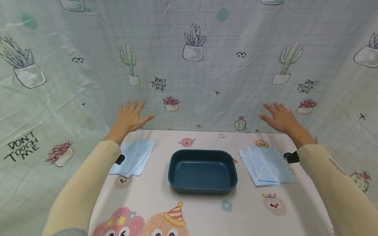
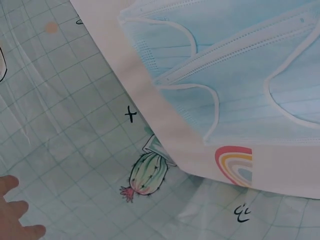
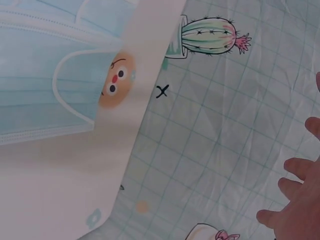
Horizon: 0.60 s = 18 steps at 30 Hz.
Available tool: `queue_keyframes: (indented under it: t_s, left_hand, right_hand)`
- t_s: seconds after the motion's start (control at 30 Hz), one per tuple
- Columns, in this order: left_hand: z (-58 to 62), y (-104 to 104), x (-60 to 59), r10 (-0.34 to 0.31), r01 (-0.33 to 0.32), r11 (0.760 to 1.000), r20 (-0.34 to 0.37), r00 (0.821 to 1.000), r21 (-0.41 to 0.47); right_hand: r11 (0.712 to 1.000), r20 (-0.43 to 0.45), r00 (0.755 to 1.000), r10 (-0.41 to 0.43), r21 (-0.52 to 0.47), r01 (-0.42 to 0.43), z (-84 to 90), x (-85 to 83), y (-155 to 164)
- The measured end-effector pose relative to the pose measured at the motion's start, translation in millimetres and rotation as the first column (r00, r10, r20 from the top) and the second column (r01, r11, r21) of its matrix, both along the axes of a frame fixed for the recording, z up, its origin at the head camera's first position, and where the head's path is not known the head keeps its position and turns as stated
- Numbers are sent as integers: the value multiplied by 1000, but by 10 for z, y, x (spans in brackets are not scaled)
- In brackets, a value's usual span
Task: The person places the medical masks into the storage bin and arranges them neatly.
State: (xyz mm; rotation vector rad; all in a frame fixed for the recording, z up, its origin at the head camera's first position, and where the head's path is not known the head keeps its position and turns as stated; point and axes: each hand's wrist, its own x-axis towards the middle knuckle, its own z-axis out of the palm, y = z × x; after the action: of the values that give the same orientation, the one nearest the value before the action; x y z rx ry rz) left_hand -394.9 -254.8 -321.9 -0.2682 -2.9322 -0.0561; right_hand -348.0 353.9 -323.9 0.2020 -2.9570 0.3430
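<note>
Hovering above the far edge of the table [image 1: 206, 216], my left hand [image 1: 130, 116] and my right hand [image 1: 280, 118] are both spread flat with fingers apart, holding nothing. Below the left one lies a stack of blue face masks [image 1: 134, 157]; a second stack of masks [image 1: 265, 165] lies under my right forearm. Between the two piles sits the dark blue tray [image 1: 202, 188], and as far as I can see nothing is inside it. Judging by that, no mask has gone in and both piles look untouched, so the work appears to be at its very start.
</note>
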Motion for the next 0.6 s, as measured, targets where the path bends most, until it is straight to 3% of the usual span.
queue_keyframes:
  t_s: [0.33,0.6]
  left_hand:
    - [-49,55,24,-16,16,1000,3,1000,-7]
    - [-95,93,146,-33,34,999,-33,999,24]
  right_hand:
    - [998,28,1000,14,57,-15,36,100,-9]
    - [996,2,999,44,78,-44,69,248,-125]
